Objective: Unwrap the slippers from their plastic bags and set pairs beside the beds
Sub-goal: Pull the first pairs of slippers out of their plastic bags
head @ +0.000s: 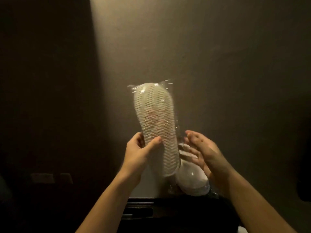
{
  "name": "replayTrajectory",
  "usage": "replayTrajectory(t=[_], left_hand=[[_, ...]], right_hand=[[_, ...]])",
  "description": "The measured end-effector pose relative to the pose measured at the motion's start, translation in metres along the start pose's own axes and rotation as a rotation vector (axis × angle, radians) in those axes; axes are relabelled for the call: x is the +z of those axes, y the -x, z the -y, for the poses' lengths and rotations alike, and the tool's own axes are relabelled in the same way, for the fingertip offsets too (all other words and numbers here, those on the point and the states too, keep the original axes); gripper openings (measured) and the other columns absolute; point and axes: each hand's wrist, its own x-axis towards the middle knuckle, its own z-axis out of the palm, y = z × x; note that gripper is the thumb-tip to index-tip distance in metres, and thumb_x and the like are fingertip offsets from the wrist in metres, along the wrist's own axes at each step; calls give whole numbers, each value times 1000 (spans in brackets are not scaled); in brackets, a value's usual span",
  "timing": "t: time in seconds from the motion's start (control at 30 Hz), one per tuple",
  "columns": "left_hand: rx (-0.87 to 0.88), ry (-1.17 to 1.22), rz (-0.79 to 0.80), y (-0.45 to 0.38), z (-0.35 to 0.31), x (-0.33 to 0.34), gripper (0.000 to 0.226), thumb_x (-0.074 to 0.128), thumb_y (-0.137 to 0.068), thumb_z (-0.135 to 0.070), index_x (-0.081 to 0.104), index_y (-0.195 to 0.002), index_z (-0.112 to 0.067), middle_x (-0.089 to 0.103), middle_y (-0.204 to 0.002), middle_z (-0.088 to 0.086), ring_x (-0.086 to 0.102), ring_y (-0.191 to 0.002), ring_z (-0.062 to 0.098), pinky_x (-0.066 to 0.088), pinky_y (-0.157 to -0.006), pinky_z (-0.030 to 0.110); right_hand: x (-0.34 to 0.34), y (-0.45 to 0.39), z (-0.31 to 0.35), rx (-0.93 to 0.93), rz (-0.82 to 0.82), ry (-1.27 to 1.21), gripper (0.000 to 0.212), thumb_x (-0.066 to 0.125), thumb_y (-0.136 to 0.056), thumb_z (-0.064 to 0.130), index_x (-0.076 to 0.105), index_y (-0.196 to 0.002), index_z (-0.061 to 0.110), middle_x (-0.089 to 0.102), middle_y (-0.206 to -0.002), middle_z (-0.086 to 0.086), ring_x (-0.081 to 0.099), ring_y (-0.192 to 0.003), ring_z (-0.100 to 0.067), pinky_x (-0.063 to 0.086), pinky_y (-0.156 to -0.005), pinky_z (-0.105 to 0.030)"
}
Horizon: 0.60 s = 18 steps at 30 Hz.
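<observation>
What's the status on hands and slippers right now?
Left hand gripping bagged slipper, sole toward camera. Right hand open beside it, fingers on the plastic. Second bagged slipper behind. Nothing unwrapped yet.

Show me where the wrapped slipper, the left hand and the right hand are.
wrapped slipper [155, 121]: head view, middle of its ridged sole.
left hand [138, 153]: head view, back of the hand.
right hand [206, 152]: head view, back of the hand.
</observation>
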Motion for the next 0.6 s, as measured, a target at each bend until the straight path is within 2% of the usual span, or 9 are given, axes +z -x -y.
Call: replayTrajectory(t=[0.07, 0.13, 0.23, 0.3, 0.37, 0.4, 0.47, 0.53, 0.6], left_hand=[[-100, 100, -93, 2, 5, 5, 38, 79, -84, -14, 64, -117, -4, 78, -107, 15, 75, -102, 34, 60, -91, 50], [-197, 133, -106, 7, 8, 11, 39, 81, -83, -16, 64, -116, -5, 78, -106, 15, 76, -98, 33, 59, -92, 54], [-267, 171, 1, 14, 13, 14, 56, 82, -80, -30, 62, -125, -5, 77, -113, 16, 76, -102, 32, 60, -89, 51], [-247, 259, 53, 15, 15, 3, 69, 79, -77, -48, 61, -128, -6, 74, -118, 18, 73, -105, 29, 62, -82, 47], [-251, 382, 124, 12, 18, -16, 84, 85, -64, -60, 63, -129, -11, 71, -125, 18, 70, -113, 26, 62, -81, 45], [-270, 456, 179, 10, 20, -24, 83, 91, -57, -56, 67, -124, -13, 71, -125, 16, 69, -116, 25, 60, -85, 46], [-307, 618, 296, 4, 30, -34, 66, 100, -50, -40, 74, -105, -14, 73, -114, 12, 70, -113, 25, 53, -97, 55], [-307, 700, 357, 2, 32, -32, 61, 100, -53, -28, 73, -105, -11, 70, -112, 9, 65, -119, 25, 44, -108, 60], [-256, 762, 337, 2, 32, -24, 64, 99, -55, -26, 73, -112, -10, 69, -117, 9, 63, -122, 24, 52, -101, 54]], right_hand=[[3, 5, -10, 54, 30, 93, 66, 80, -78, 46, 56, -132, 17, 75, -123, -6, 73, -112, -21, 60, -94, -44], [10, 8, -19, 102, 65, 119, 60, 83, -82, 29, 57, -132, 10, 76, -120, -10, 75, -109, -25, 62, -91, -45], [12, 7, -21, 161, 57, 11, 54, 78, -81, 5, 59, -131, -3, 75, -117, -23, 73, -105, -34, 64, -82, -39], [5, 6, -13, 194, 76, -123, 55, 78, -80, 5, 60, -129, -10, 71, -122, -28, 72, -101, -32, 65, -74, -34], [-6, 6, -4, 258, 121, -255, 54, 82, -76, 7, 66, -124, -10, 72, -122, -26, 74, -93, -24, 64, -72, -30], [-12, 6, -3, 308, 137, -305, 50, 84, -72, 7, 70, -118, -8, 75, -113, -23, 74, -86, -22, 64, -70, -28], [-16, 6, -4, 411, 164, -350, 50, 91, -65, 9, 73, -110, 0, 72, -96, -14, 68, -71, -18, 61, -60, -24], [-14, 6, -8, 491, 201, -361, 58, 94, -63, 13, 72, -115, -2, 68, -102, -16, 60, -71, -16, 59, -56, -21], [-7, 8, -9, 514, 240, -405, 69, 95, -64, 11, 68, -125, -7, 67, -116, -24, 65, -70, -17, 60, -51, -20]])
